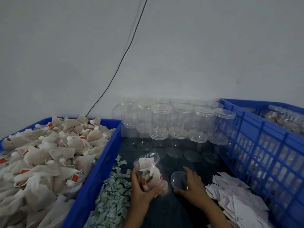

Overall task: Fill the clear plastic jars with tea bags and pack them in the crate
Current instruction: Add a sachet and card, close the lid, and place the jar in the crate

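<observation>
My left hand (142, 189) grips a clear plastic jar (148, 168) holding tea bags and a white slip; the jar tilts with its open mouth pointing up and away. My right hand (190, 186) holds a clear round lid (179, 180) just right of the jar, fingers curled round its rim. A blue bin (98, 171) on the left is heaped with beige tea bags (49, 155) bearing red tags. A blue slatted crate (263, 145) on the right holds filled jars (286, 119) at its far end.
Several empty lidded jars (177, 122) are stacked against the wall at the back of the dark table (172, 211). Green-white sachets (113, 198) lie by the bin, white paper slips (238, 199) by the crate. A black cable (125, 55) runs down the wall.
</observation>
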Demonstrator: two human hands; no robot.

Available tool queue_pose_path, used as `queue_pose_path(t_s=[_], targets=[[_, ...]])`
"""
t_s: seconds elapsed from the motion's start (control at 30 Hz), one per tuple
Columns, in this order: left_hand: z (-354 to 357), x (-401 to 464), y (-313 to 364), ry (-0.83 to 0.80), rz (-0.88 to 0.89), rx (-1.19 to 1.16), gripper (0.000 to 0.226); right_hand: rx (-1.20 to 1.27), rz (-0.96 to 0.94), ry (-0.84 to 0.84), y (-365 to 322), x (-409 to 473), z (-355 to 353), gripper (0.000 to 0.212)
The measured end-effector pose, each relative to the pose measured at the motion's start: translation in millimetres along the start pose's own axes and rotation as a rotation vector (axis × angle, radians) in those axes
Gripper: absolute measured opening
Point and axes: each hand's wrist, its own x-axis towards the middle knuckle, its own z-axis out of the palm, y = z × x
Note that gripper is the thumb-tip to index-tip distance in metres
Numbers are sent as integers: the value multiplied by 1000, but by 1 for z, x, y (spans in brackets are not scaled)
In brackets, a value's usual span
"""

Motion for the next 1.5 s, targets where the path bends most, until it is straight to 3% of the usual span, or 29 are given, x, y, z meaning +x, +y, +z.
queue_pose_path(t_s=[0.1,0.3,0.47,0.6,0.67,0.9,1.07,1.33,1.5], targets=[[1,-2,-1,-52,20,39,110,125,-76,113,1,-3,4,110],[5,-5,-9,-191,85,118,110,611,-264,23,-9,-14,-26,128],[6,-5,-5,-229,107,214,117,1043,-301,46,-22,-25,-42,101],[11,-9,1,-238,184,370,115,941,-401,136,-45,-33,-34,60],[13,-10,3,-236,246,438,113,843,-479,182,-52,-38,-31,53],[13,-10,9,-246,305,524,112,651,-584,216,-53,-36,-31,51],[12,-10,7,-293,190,415,112,613,-628,190,-52,-31,-35,49],[7,-4,7,-351,143,312,114,674,-640,95,-60,-28,-38,44],[7,-5,4,-57,25,125,134,909,-571,196,-62,-26,-36,36]])
